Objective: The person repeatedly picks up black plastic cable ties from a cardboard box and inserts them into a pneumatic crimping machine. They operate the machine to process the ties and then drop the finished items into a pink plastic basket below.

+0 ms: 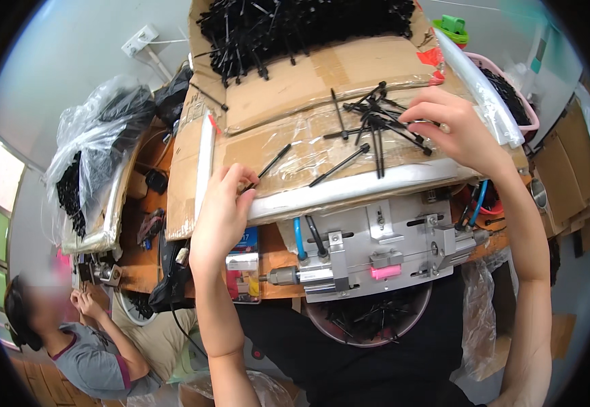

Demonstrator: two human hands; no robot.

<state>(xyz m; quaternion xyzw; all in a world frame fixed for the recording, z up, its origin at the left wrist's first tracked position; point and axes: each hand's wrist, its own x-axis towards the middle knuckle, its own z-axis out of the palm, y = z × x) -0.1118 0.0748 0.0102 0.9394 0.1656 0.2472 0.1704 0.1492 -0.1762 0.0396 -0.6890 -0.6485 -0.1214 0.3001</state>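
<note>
Thin black rods with thicker heads lie on a taped cardboard tray [268, 122]. My left hand [221, 210] is at the tray's front left, its fingertips pinched on the lower end of a black rod [274, 161]. A second loose rod [339, 166] rests just right of it, close to the white front edge. My right hand [454, 129] reaches in at the right side of a loose pile of rods [379, 119]. Thumb and fingers are closed there on a thin black rod, mostly hidden by them.
A heap of black rods [295, 30] fills the box's far end. Below the tray stands a metal fixture [383, 251] with a pink block and blue hoses. A bowl of rods [369, 339] sits beneath. Another person [91, 339] works at the left; a pink basket [525, 108] stands right.
</note>
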